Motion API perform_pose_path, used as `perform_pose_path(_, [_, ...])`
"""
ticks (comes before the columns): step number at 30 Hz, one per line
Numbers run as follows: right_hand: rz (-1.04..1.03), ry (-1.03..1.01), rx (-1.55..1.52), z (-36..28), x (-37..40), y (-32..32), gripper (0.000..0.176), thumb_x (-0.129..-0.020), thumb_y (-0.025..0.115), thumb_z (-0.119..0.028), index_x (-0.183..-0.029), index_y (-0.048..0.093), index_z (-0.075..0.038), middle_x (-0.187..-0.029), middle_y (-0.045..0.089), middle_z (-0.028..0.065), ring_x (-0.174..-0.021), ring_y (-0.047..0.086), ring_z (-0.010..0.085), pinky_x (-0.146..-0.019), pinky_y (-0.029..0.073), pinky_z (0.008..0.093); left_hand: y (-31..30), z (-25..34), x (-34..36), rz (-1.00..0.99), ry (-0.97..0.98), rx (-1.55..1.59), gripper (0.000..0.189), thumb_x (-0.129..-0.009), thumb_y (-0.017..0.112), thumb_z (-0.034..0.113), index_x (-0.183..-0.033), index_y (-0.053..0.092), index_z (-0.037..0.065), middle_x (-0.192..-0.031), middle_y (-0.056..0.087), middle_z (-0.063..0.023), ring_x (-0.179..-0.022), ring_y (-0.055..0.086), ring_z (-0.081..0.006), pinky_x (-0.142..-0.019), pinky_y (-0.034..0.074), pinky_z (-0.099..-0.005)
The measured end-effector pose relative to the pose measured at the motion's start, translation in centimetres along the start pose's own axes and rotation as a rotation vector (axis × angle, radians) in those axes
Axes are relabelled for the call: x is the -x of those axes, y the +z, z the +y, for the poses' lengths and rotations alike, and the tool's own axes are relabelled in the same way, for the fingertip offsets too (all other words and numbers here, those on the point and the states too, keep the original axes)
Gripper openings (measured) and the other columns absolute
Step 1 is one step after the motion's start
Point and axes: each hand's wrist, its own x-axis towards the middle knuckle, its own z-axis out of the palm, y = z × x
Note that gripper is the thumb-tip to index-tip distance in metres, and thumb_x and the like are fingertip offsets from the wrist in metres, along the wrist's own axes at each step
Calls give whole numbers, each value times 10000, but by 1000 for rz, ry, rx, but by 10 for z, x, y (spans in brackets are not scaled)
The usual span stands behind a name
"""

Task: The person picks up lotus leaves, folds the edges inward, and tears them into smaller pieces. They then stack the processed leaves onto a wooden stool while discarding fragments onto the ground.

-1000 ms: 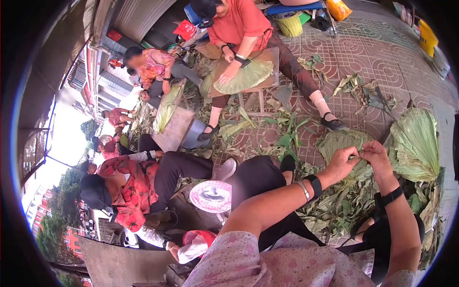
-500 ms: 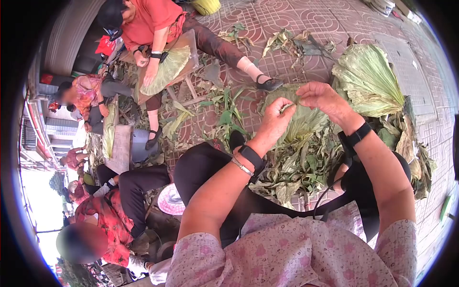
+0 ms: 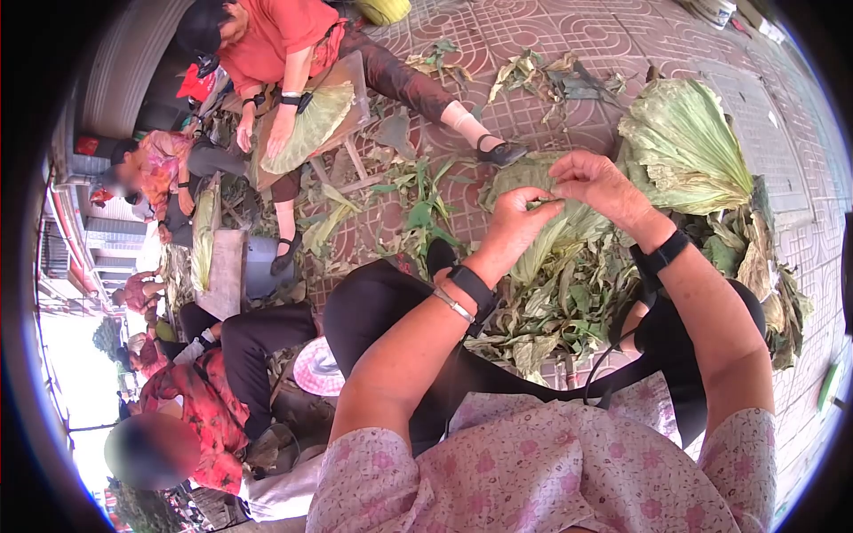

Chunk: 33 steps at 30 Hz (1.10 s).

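Observation:
My left hand (image 3: 522,222) is pinched closed, thumb against fingers, in front of me. Its fingertips nearly meet those of my right hand (image 3: 606,188), which is pinched too. Whatever lies between the fingers is too small to make out. Under both hands spreads a large pale-green dried leaf (image 3: 539,252), partly hidden by them. It rests on a heap of crumpled leaf scraps (image 3: 569,311) between my knees. Right of my right hand is a fan-shaped bundle of large dried leaves (image 3: 684,147), its ribs gathered at the lower right.
Across from me a person in a red shirt (image 3: 275,40) bends over a fan-shaped leaf (image 3: 315,124) on a wooden stool (image 3: 354,80). More people sit at the left. Leaf scraps (image 3: 426,209) litter the red tiles (image 3: 498,107). A pink checked hat (image 3: 318,366) lies left of my knee.
My left hand has turned slightly and shifted a little right and down; my right hand stays nearly still. Across from me, the person's one hand has moved off the leaf's edge.

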Motion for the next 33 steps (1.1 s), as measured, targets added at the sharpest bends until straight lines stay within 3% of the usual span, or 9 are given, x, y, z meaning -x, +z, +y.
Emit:
perform_pose_path(4, [12,-8,10,5,-1,3,260,-835,659,16,-1092,656,-22,-908,659,32,-867,612,109,-782,494,268,2,-3,2,23,79,-84,178,-875,747,131,-960,705,-19,-896,677,-5,-806,574,-66,-729,483,-253])
perform_pose_path(9, [138,158,-211,11,-1,7,266,-803,698,-9,-1064,667,-48,-850,625,11,-764,567,105,-681,453,250,1,5,3,22,179,-188,140,-869,721,98,-957,695,-7,-847,676,-11,-807,564,-60,-742,482,-270])
perform_pose_path(16, [277,306,-365,15,1,3,218,-811,737,-58,-1019,670,-62,-842,623,4,-725,545,107,-652,439,251,7,8,6,-97,157,-174,140,-900,691,107,-980,674,-7,-861,664,-10,-837,558,-56,-769,477,-259])
perform_pose_path(19, [238,205,-340,12,1,-1,179,-860,716,-75,-1028,671,-118,-889,653,-32,-800,570,78,-710,447,238,3,3,2,-35,175,-156,141,-936,668,126,-1000,649,2,-918,644,5,-864,540,-54,-770,469,-249])
perform_pose_path(26, [-2,80,-127,-4,2,-2,227,-876,699,-67,-1100,665,-69,-922,646,-12,-836,579,84,-751,476,248,1,-4,0,9,137,-50,103,-959,618,105,-996,631,10,-892,615,26,-847,516,-54,-771,456,-246])
perform_pose_path(28, [-70,22,-16,-4,1,-4,258,-873,696,-61,-1129,658,-54,-930,642,-6,-855,583,84,-769,484,252,2,-3,-1,17,113,-35,105,-951,610,97,-986,619,-2,-866,620,-3,-825,517,-72,-757,458,-268])
perform_pose_path(33, [-79,34,-33,-6,-4,-12,281,-873,673,-35,-1152,649,-46,-953,644,0,-893,590,89,-809,485,256,-1,3,2,18,115,-115,106,-966,599,104,-1007,628,11,-927,626,-1,-891,530,-75,-814,458,-263])
